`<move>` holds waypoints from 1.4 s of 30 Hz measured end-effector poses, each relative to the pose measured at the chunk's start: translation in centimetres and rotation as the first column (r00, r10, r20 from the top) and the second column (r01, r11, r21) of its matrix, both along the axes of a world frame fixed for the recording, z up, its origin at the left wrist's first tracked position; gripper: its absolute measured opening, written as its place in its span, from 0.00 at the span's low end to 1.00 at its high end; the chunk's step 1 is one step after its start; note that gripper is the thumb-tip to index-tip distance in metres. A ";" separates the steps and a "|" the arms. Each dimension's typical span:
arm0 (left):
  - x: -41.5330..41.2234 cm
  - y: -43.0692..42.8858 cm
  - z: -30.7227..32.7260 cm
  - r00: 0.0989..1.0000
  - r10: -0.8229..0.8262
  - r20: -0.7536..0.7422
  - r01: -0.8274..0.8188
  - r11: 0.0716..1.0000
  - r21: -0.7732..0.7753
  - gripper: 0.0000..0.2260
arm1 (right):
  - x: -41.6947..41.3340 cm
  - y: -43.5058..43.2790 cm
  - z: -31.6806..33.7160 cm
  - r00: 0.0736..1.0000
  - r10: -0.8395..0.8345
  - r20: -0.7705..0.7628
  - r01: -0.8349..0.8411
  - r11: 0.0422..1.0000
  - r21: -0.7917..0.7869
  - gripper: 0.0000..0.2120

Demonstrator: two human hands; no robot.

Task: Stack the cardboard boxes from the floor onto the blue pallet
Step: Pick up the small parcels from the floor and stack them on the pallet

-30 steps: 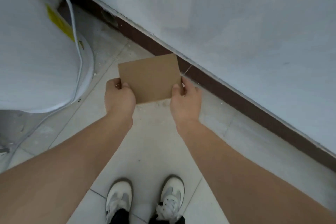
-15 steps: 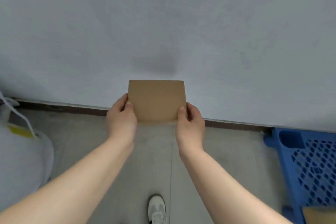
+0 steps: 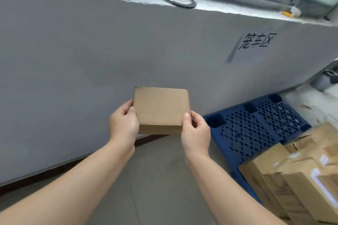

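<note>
Now the fingers (image 3: 186, 116) of both hands are clasped on the small cardboard box (image 3: 161, 107): the left hand (image 3: 124, 124) pinches its left end, thumb on top, and the right hand (image 3: 196, 131) pinches its right end the same way. The box is held level in the air, broad face up, its long axis running from hand to hand. Taken from the blue pallet (image 3: 256, 124), the box hangs up and to the left, beside the pallet's left corner and not over its deck, so the right hand is the nearer one. The pallet's part by the wall (image 3: 91, 60) is bare lattice; other cardboard boxes (image 3: 292, 179) stand on its nearer part. The carry, I judge, must go rightward and down, onto the bare lattice or atop those boxes.
</note>
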State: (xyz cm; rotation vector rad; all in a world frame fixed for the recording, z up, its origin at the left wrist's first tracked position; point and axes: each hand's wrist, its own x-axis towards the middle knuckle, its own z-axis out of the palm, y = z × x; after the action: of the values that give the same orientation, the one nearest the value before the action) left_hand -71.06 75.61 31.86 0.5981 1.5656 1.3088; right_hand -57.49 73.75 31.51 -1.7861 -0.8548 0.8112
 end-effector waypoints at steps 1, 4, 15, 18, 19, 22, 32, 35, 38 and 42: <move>1.6 0.0 0.7 0.999 -0.034 0.004 0.034 0.999 0.003 0.16 | 1.6 -0.4 0.7 1.000 -0.024 0.010 0.024 1.000 -0.004 0.16; 6.7 -0.2 2.6 0.992 -0.126 -0.002 0.126 0.992 0.024 0.16 | 6.7 -1.6 2.4 0.995 -0.090 0.031 0.090 0.996 0.005 0.15; 23.9 -3.3 7.3 0.939 -0.343 -0.002 0.343 0.939 0.016 0.14 | 23.0 -8.0 6.9 0.961 -0.275 -0.001 0.275 0.960 0.046 0.09; 28.5 -4.2 8.6 0.910 -0.413 -0.019 0.414 0.910 0.019 0.14 | 27.3 -9.8 8.2 0.943 -0.331 -0.015 0.332 0.942 0.054 0.04; 30.0 -4.5 9.1 0.900 -0.435 -0.021 0.435 0.900 0.021 0.14 | 28.7 -10.4 8.6 0.938 -0.346 -0.018 0.347 0.936 0.060 0.05; 34.4 -5.3 10.5 0.866 -0.498 -0.040 0.500 0.866 0.032 0.13 | 32.7 -12.3 10.1 0.916 -0.400 -0.033 0.401 0.912 0.080 0.05; 48.1 -8.8 15.4 0.763 -0.643 -0.071 0.647 0.759 0.072 0.15 | 44.9 -17.8 14.8 0.844 -0.536 0.031 0.531 0.841 0.099 0.09; 51.8 -10.0 16.4 0.736 -0.674 -0.068 0.677 0.731 0.077 0.15 | 48.3 -19.6 15.7 0.825 -0.565 0.018 0.561 0.823 0.095 0.08; 55.2 -11.4 17.0 0.713 -0.696 -0.081 0.701 0.708 0.085 0.15 | 51.6 -21.4 16.5 0.813 -0.583 0.003 0.579 0.809 0.103 0.11; 59.1 -13.3 17.6 0.684 -0.719 -0.123 0.729 0.681 0.067 0.14 | 55.7 -23.5 16.9 0.797 -0.604 -0.001 0.601 0.792 0.105 0.04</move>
State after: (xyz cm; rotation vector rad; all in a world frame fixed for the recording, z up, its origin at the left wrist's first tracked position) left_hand -11.92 62.26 49.49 1.2192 1.1132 0.7494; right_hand -1.82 50.24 48.45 -1.8281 -0.2861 0.3083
